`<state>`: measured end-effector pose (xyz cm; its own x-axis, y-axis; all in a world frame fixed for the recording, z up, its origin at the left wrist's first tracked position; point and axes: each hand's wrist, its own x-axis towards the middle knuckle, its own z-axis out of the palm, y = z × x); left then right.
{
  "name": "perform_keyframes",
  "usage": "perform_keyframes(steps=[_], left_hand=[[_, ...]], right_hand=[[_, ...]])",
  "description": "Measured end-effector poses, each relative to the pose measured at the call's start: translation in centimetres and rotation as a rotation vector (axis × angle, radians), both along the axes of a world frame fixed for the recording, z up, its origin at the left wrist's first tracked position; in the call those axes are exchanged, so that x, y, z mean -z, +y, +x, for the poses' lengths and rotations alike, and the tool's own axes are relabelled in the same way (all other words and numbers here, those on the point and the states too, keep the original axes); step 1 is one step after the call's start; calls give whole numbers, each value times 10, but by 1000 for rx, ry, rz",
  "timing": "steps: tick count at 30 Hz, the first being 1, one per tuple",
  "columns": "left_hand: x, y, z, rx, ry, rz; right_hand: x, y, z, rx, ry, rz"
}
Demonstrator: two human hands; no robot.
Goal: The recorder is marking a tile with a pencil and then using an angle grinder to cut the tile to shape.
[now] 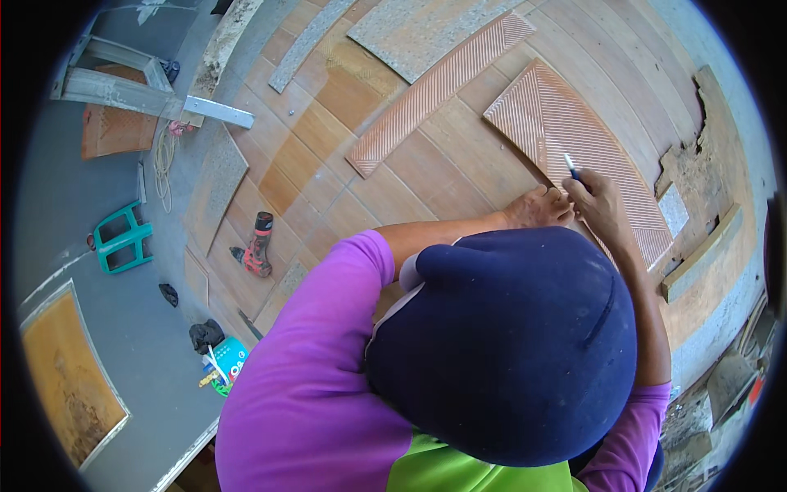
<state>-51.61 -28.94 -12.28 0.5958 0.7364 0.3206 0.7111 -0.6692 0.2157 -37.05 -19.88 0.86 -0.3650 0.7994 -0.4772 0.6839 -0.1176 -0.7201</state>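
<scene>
A curved, striped brown-and-white panel (586,143) lies on the wood-look floor in front of me. My left hand (537,209) is at its near left edge with the fingers curled; whatever lies under them is hidden. Close beside it, my right hand (605,209) is closed around a slim blue-and-white pen (573,168). The pen's upper end sticks up over the panel, while its lower end is hidden in my fingers. A second, narrower striped strip (438,98) lies apart, farther left.
A red-and-black cordless drill (258,246) lies to the left. Speckled boards (418,37) rest at the back. A broken board (705,172) and a wooden batten (701,252) are at the right. A green stool (123,238) and metal frame (123,88) stand far left.
</scene>
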Motion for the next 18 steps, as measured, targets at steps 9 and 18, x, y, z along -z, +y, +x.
perform_keyframes(steps=[9, 18], left_hand=[[-98, -54, -84, -27, 29, -542], [-83, -69, -169, -568, 133, -654]], right_hand=[[47, -26, -169, -282, 280, 34], [36, 14, -115, 51, 279, 142]])
